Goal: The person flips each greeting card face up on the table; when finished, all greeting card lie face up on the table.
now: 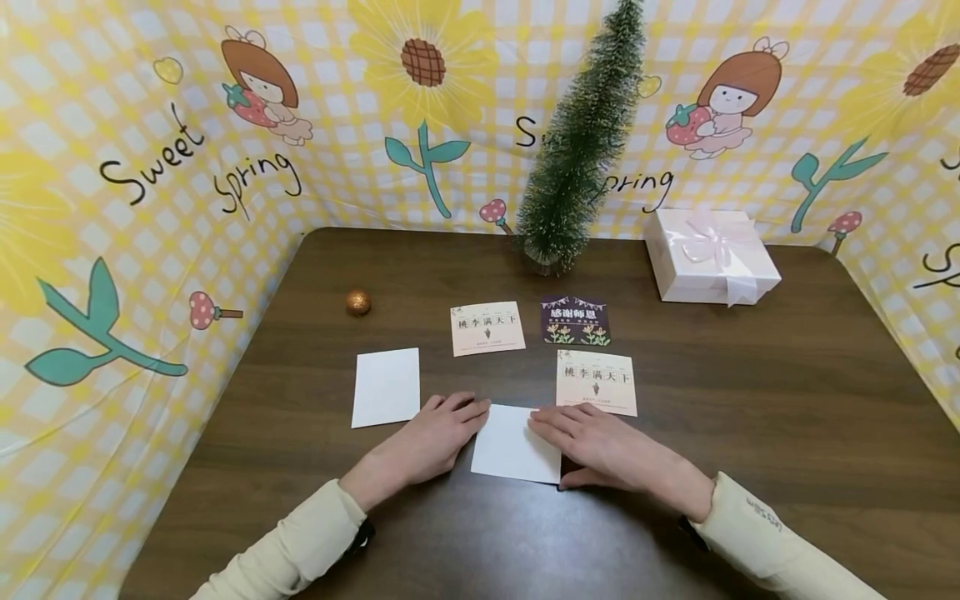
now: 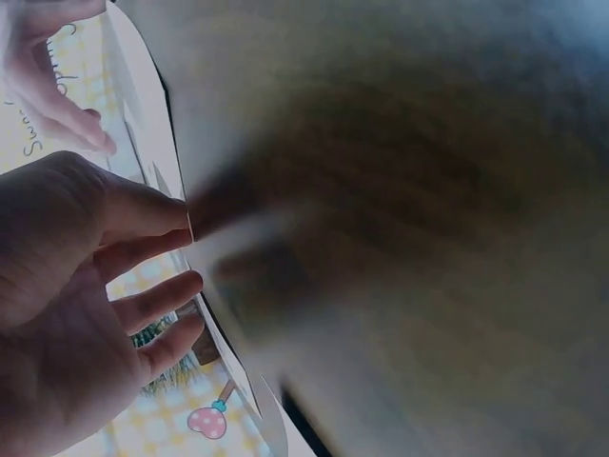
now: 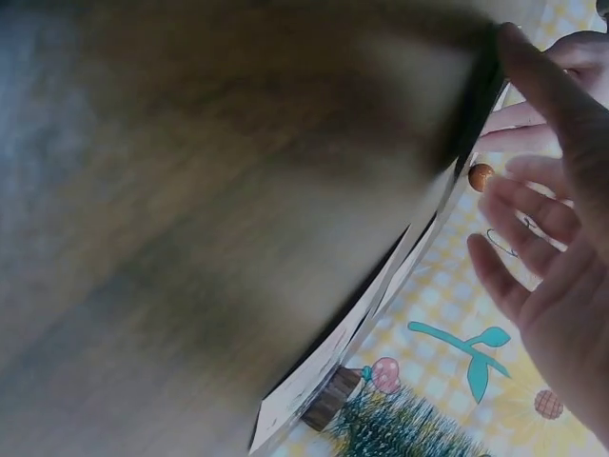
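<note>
Head view, hands: the left hand [image 1: 433,440] and the right hand [image 1: 600,448] lie flat on the table [image 1: 787,433], fingers straight, one on each side edge of a blank white card [image 1: 516,450]; neither grips it.
Head view, blank white card: near the table's near edge, centred between the two hands, flat.
Head view, other cards: a second white card [image 1: 386,387] lies just left and a little farther; a pink printed card [image 1: 597,382] lies just beyond the right hand; another pink card [image 1: 487,327] and a dark purple card [image 1: 575,321] lie farther still.
Head view, far side: a small gold ball [image 1: 357,302] at far left, a miniature green tree [image 1: 579,142] at the far centre, a white gift box [image 1: 710,255] with a ribbon at far right.
Left wrist view: the left hand [image 2: 71,305] is spread, fingertips at the card's edge [image 2: 205,286]; the table is blurred.
Right wrist view: the right hand [image 3: 557,238] is spread wide with fingers apart; the gold ball [image 3: 481,176] and the tree [image 3: 400,428] show beyond.
</note>
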`<state>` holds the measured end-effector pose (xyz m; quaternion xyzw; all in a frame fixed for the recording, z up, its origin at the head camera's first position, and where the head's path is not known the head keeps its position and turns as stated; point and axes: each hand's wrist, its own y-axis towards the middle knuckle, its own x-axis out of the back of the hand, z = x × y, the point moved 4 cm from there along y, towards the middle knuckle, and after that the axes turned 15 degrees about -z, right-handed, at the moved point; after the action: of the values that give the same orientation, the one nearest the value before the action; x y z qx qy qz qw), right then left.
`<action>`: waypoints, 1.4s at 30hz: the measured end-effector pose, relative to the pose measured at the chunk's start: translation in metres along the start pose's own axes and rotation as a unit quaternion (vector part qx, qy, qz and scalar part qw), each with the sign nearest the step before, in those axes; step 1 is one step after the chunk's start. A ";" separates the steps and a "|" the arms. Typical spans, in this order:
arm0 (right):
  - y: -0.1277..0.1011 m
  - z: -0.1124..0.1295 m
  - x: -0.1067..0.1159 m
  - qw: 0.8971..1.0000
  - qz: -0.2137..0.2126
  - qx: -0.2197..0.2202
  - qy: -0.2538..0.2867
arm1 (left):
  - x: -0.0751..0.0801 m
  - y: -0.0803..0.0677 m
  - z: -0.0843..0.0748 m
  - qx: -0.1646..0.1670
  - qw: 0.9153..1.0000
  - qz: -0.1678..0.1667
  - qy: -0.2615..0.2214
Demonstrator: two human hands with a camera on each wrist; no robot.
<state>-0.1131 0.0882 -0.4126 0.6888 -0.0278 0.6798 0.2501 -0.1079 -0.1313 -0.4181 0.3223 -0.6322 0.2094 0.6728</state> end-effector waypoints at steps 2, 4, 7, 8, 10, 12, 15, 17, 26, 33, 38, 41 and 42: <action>0.000 0.001 0.001 1.000 -0.014 0.022 -0.004 | -0.001 0.000 0.000 0.000 1.000 0.000 0.002; -0.001 0.002 0.002 0.998 -0.033 0.044 -0.004 | -0.002 0.000 0.000 0.000 1.000 0.000 0.004; -0.003 0.002 0.005 0.995 -0.068 0.067 0.006 | -0.003 -0.001 0.002 -0.001 1.000 -0.003 -0.004; -0.004 0.001 0.006 0.994 -0.081 0.073 0.010 | -0.003 -0.001 0.002 -0.001 1.000 -0.006 -0.010; -0.005 0.000 0.008 0.990 -0.109 0.082 0.018 | -0.003 -0.002 0.004 0.001 1.000 -0.011 -0.028; -0.005 -0.001 0.010 0.986 -0.135 0.090 0.023 | -0.003 -0.002 0.007 0.002 0.999 -0.024 -0.048; -0.004 -0.003 0.013 0.980 -0.173 0.101 0.015 | -0.001 -0.001 0.010 0.002 0.996 -0.047 -0.070; -0.002 -0.005 0.015 0.976 -0.191 0.106 0.004 | 0.000 0.001 0.012 0.003 0.995 -0.068 -0.077; 0.013 -0.023 0.029 0.969 -0.245 0.018 0.035 | 0.008 0.014 0.021 0.050 0.975 -0.159 -0.144; 0.022 -0.044 0.034 0.941 -0.226 -0.165 0.192 | 0.020 0.022 0.029 0.124 0.940 -0.175 -0.265; 0.029 -0.050 0.032 0.916 -0.233 -0.202 0.255 | 0.025 0.026 0.030 0.151 0.917 -0.162 -0.332; 0.033 -0.052 0.033 0.909 -0.248 -0.200 0.270 | 0.024 0.029 0.031 0.166 0.906 -0.158 -0.356; 0.034 -0.053 0.034 0.906 -0.252 -0.204 0.271 | 0.023 0.029 0.031 0.175 0.902 -0.160 -0.361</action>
<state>-0.1719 0.0893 -0.3728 0.3963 0.0774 0.7339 0.5462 -0.1479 -0.1354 -0.3903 0.5850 -0.7250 0.0754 0.3557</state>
